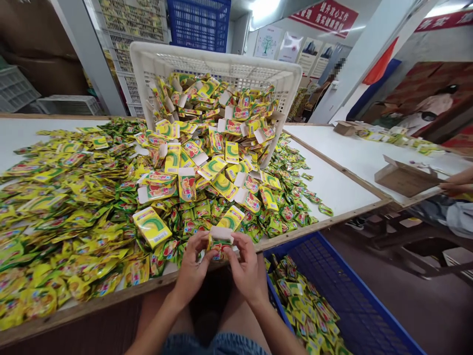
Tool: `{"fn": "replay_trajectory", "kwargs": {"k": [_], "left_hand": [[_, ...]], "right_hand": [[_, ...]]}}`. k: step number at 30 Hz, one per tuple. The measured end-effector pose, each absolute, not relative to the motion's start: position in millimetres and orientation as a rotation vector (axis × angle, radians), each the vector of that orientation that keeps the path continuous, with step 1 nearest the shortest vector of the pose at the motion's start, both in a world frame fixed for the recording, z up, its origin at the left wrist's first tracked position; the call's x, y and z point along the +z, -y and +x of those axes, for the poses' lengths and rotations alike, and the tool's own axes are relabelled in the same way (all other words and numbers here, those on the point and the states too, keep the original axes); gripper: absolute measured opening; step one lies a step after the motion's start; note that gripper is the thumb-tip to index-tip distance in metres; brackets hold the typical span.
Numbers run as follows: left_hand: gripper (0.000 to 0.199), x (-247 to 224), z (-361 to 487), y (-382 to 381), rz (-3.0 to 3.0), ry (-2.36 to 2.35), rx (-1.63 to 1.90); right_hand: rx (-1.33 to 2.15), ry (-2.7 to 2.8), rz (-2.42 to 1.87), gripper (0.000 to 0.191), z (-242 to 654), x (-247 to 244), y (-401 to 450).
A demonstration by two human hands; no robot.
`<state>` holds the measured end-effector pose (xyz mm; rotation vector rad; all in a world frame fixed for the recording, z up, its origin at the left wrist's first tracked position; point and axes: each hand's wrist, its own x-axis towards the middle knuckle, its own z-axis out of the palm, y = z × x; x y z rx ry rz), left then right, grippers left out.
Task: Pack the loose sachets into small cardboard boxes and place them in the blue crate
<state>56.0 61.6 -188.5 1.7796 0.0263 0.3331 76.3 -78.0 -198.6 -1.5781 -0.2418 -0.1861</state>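
Between my two hands, at the table's front edge, is a small yellow candy box [220, 245] with a red fruit picture and its pale flap up. My left hand [195, 259] grips its left side with thumb and fingers. On the opposite side my right hand [244, 261] pinches it the same way. Whether anything lies inside the box cannot be seen. Just beyond my hands lie loose yellow boxes [152, 227], several with open flaps, on top of a heap of green and yellow candy packets [84, 212].
A tipped white plastic crate [218, 59] spills boxes onto the white table [332, 182]. Below on the right, a blue crate [343, 276] holds filled-looking boxes. An open cardboard carton [406, 177] sits at the right, near another person's hand [458, 182].
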Motion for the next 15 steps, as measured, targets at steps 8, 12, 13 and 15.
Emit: {"fn": "replay_trajectory", "kwargs": {"k": [8, 12, 13, 15], "left_hand": [[0.012, -175, 67, -85, 1.904, 0.042, 0.227], [0.032, -169, 70, -82, 1.757, -0.021, 0.248], [0.034, -168, 70, -81, 1.743, -0.022, 0.238], [0.023, -168, 70, -81, 1.782, 0.027, 0.228]], "right_hand": [[-0.125, 0.501, -1.688, 0.017, 96, -183, 72], [-0.136, 0.431, -1.66, 0.024, 101, -180, 70], [-0.124, 0.43, -1.659, 0.027, 102, -179, 71], [-0.093, 0.484, -1.686, 0.024, 102, -176, 72]]}}
